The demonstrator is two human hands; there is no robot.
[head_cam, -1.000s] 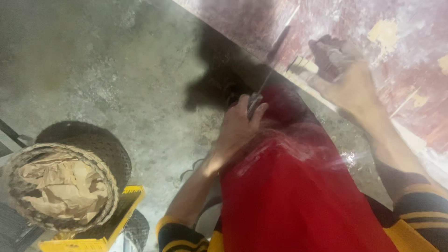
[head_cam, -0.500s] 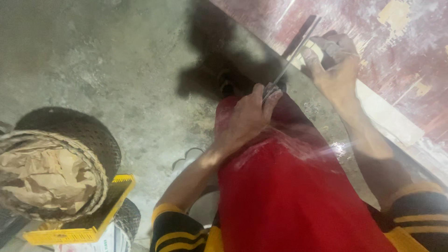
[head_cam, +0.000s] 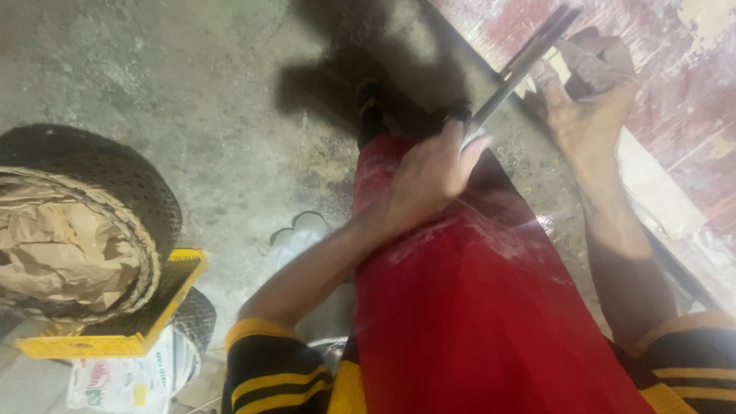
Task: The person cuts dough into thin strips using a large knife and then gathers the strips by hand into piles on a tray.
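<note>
at the far left of the head view, a dark woven basket (head_cam: 115, 192) stuffed with crumpled brown paper (head_cam: 61, 245) sits on a yellow crate (head_cam: 123, 330), with a printed sack (head_cam: 115, 379) below it on the grey concrete floor (head_cam: 176, 92). near the middle, something pale and blurred lies on the floor beside the person's red-clad legs (head_cam: 475, 322); what it is cannot be told. the left hand (head_cam: 433, 180) is closed tight around the lower end of a long thin metal strip (head_cam: 521, 65), resting against the knee. that strip runs on a slant, its long axis rising from the left hand up and to the right, its far end pointing toward the top right corner, where a red, paint-flaked wall (head_cam: 690, 69) stands. the right hand (head_cam: 586, 100) is at the strip's upper stretch, fingers curled about a small dark object; whether it also grips the strip cannot be told. as a judgement, the strip's narrow edge looks liable to slip through or bite the left palm if the grip loosens, and its free end could scrape the wall if it swings, since it sits so near.
</note>
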